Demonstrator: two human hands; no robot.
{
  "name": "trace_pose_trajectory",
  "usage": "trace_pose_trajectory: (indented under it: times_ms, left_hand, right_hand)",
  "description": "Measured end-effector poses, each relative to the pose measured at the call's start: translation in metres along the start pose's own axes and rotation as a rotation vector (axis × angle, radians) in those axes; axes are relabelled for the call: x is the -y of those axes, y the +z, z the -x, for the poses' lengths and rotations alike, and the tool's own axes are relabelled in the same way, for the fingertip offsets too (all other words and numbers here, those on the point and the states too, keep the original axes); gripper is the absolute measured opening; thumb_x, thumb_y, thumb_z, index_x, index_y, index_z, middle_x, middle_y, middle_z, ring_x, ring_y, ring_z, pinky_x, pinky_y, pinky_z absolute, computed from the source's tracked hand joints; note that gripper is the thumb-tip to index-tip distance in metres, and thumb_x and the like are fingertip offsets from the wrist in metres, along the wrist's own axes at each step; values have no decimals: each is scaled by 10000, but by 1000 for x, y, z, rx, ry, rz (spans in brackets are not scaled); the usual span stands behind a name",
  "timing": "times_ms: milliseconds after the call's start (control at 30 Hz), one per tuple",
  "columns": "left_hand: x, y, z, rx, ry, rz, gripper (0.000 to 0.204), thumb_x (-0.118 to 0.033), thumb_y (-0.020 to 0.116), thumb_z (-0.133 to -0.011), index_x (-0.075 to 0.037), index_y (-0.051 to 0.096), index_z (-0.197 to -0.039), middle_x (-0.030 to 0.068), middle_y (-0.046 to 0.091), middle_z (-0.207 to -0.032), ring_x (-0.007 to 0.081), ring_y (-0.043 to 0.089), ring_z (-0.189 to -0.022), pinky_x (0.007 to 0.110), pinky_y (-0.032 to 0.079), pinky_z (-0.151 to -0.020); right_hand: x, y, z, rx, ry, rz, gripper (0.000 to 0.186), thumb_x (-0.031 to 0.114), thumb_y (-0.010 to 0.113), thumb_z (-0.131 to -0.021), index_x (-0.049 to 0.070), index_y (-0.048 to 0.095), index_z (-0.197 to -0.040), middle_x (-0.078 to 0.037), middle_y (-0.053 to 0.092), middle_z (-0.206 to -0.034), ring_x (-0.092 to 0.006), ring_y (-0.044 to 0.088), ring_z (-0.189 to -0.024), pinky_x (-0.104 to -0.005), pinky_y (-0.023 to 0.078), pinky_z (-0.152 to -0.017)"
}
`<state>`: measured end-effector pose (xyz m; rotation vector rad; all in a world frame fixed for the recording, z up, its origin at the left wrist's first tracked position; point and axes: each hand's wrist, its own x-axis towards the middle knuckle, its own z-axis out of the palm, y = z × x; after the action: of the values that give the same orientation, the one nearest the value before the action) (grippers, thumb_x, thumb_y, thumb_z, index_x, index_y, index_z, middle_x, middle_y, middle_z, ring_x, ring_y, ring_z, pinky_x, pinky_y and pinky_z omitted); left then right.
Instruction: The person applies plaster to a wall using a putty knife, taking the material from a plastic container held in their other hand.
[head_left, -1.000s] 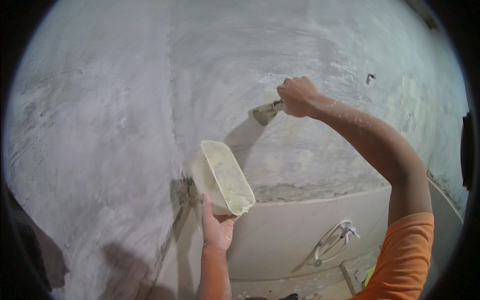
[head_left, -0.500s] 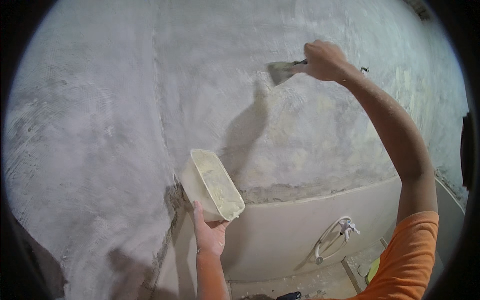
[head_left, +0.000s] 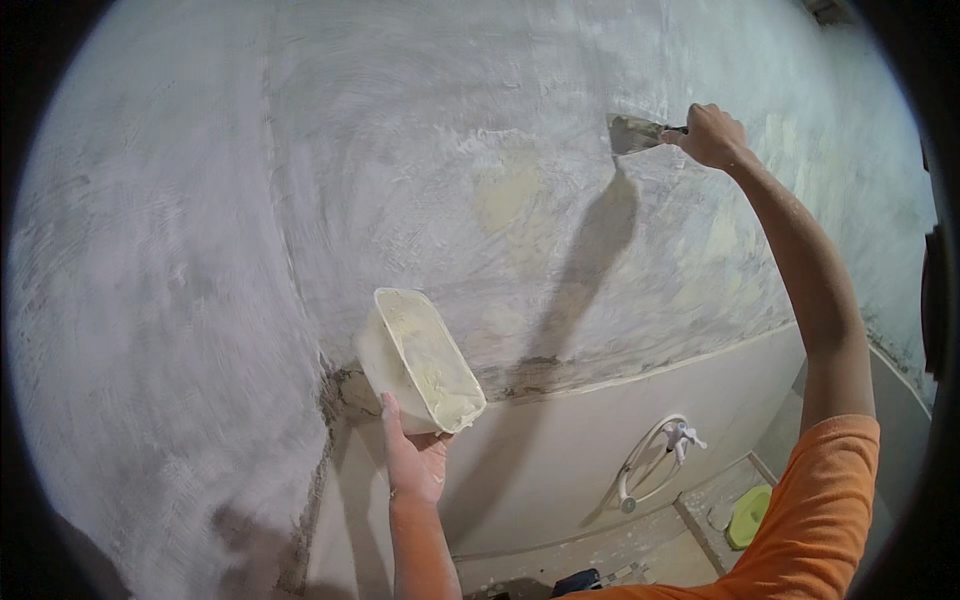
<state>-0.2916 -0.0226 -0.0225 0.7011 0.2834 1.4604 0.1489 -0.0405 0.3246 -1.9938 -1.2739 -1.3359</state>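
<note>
Fingers of the right hand (head_left: pixel 712 137) grip a putty knife (head_left: pixel 636 134) against the plastered wall (head_left: pixel 420 210). Near the wall's lower edge, the left hand (head_left: pixel 415 462) grips a plastic tub (head_left: pixel 386 368).

Pale tap (head_left: pixel 681 437) and hose (head_left: pixel 624 480), green object (head_left: pixel 748 516) below

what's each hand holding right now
Left hand: holding a whitish tub by its lower end, tilted.
Right hand: closed around the handle of a scraper.
</note>
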Motion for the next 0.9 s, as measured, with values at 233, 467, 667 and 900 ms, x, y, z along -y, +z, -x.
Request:
trace_pose_trajectory:
  times_ms: [233, 467, 667, 900]
  left_hand:
    - [-3, -3, 9, -2, -15, -25, 726, -537, 532, -1032, -84, 327, -1561, 136, 495, -1486, 299, 524, -1347, 480, 481, -1079]
    - [-7, -2, 23, -74, -3, -55, 736, -569, 467, -1043, -55, 335, -1553, 180, 474, -1509, 346, 534, -1345, 517, 505, -1039]
    - [-5, 3, 32, -133, -30, -35, 733, -544, 482, -1043, -65, 306, -1569, 193, 433, -1539, 379, 496, -1376, 562, 473, -1079]
    - [13, -7, 27, -101, -87, 9, 754, -543, 491, -1041, -70, 274, -1586, 187, 403, -1565, 393, 476, -1398, 580, 441, -1118]
  right_hand:
    - [43, -28, 5, 42, -112, 5, 572, 534, 736, -904, -7, 699, -722, -160, 658, -630, -305, 643, -556, -454, 486, -528]
    - [186, -2, 90, 492, -700, -73, 604, 605, 615, -957, 36, 729, -789, -144, 682, -696, -322, 710, -700, -446, 559, -648]
    - [233, 46, 94, 246, -737, -130, 441, 451, 757, -905, 18, 730, -822, -142, 717, -776, -297, 732, -757, -420, 566, -648]
    - [165, 43, 4, 206, -238, -198, 578, 547, 802, -834, 16, 699, -1037, -173, 714, -1026, -334, 707, -963, -469, 560, -788]
